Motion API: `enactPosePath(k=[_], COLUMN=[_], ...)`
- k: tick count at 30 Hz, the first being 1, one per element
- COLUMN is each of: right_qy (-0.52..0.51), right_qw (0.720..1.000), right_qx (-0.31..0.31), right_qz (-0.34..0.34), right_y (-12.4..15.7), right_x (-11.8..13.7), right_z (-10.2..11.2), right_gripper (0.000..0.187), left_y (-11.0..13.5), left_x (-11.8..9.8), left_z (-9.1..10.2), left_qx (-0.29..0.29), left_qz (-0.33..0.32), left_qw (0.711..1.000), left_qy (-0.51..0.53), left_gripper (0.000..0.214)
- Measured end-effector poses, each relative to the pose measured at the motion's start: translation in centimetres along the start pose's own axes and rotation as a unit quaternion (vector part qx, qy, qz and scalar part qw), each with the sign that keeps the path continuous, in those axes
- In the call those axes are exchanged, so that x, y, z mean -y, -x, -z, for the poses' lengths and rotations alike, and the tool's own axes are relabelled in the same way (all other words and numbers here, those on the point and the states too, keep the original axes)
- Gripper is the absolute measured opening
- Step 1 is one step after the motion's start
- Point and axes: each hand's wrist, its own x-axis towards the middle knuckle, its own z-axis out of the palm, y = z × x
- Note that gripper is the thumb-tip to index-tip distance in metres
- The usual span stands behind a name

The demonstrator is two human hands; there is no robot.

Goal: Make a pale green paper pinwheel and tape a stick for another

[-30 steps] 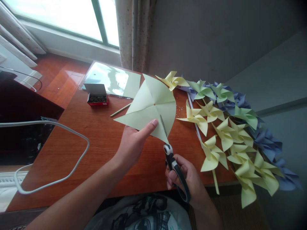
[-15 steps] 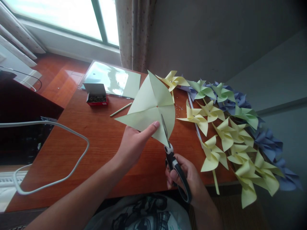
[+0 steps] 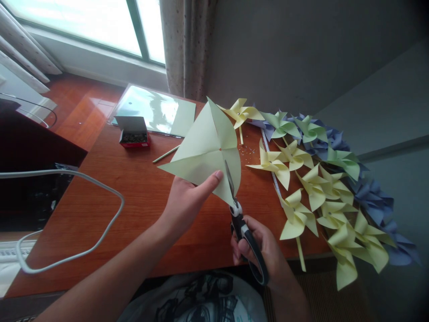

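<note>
A pale yellow-green paper sheet (image 3: 201,147), creased along its diagonals and with a small hole at its middle, is raised over the table. My left hand (image 3: 187,201) grips its lower edge, thumb on top and the other fingers hidden beneath. My right hand (image 3: 258,246) has its fingers in the handles of black-and-grey scissors (image 3: 237,212). The blades lie along the sheet's near corner and point toward the centre hole. Several finished paper pinwheels in yellow (image 3: 297,215), green (image 3: 311,129) and blue-purple (image 3: 373,199) lie to the right.
A small red box (image 3: 134,134) of dark little pieces stands open near a clear sleeve (image 3: 152,112) with paper. One thin paper stick (image 3: 166,153) lies beside the sheet. A white cable (image 3: 114,192) loops over the table's left side. Tiny scraps (image 3: 247,154) dot the wood near a ruler (image 3: 277,187).
The paper's right side has bent more, so its edge now looks narrower. Both hands and the scissors stay almost in place.
</note>
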Motion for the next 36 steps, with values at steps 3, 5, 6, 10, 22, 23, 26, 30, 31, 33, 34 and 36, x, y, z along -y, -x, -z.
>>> enactPosePath(k=[3, 5, 6, 10, 22, 23, 26, 30, 31, 33, 34, 36], right_qy=[0.003, 0.007, 0.009, 0.013, 0.012, 0.012, 0.010, 0.009, 0.009, 0.005, 0.002, -0.003], right_qw=[1.000, 1.000, 1.000, 1.000, 1.000, 1.000, 1.000, 1.000, 1.000, 1.000, 1.000, 1.000], right_qx=[-0.002, -0.003, -0.003, -0.003, -0.006, -0.007, -0.005, 0.007, 0.011, 0.016, 0.018, 0.018], right_qz=[0.003, 0.006, 0.007, 0.008, 0.013, 0.013, 0.012, 0.007, 0.004, 0.001, 0.000, -0.002], right_y=[0.01, 0.00, 0.00, 0.04, -0.08, -0.08, -0.04, 0.07, 0.09, 0.13, 0.14, 0.15], right_x=[0.01, 0.02, 0.04, 0.16, 0.27, 0.23, 0.17, 0.36, 0.44, 0.57, 0.61, 0.65], right_z=[-0.01, -0.01, -0.01, -0.06, 0.02, 0.01, -0.04, -0.08, -0.09, -0.15, -0.19, -0.27], right_gripper=[0.049, 0.049, 0.049, 0.049, 0.049, 0.050, 0.051, 0.050, 0.051, 0.051, 0.052, 0.052], left_y=[0.03, 0.08, 0.10, 0.18, 0.15, 0.15, 0.14, 0.09, 0.07, 0.03, 0.02, 0.01], left_x=[-0.01, 0.01, 0.03, -0.02, -0.18, -0.19, -0.24, -0.39, -0.42, -0.44, -0.43, -0.35], left_z=[0.00, 0.01, 0.01, -0.04, -0.13, -0.11, -0.11, -0.12, -0.10, -0.01, 0.04, 0.11], left_qx=[0.001, 0.004, 0.005, 0.002, 0.005, 0.008, 0.009, 0.010, 0.007, 0.000, -0.003, -0.004], left_qz=[-0.005, 0.002, 0.008, 0.023, 0.031, 0.030, 0.027, 0.023, 0.023, 0.029, 0.033, 0.038], left_qw=[1.000, 1.000, 1.000, 1.000, 0.999, 1.000, 1.000, 1.000, 1.000, 0.999, 0.999, 0.999], left_qy=[-0.012, -0.011, -0.010, -0.011, 0.006, 0.005, 0.002, 0.005, 0.009, 0.021, 0.024, 0.022], left_gripper=[0.022, 0.022, 0.022, 0.024, 0.025, 0.024, 0.020, 0.015, 0.015, 0.016, 0.017, 0.019])
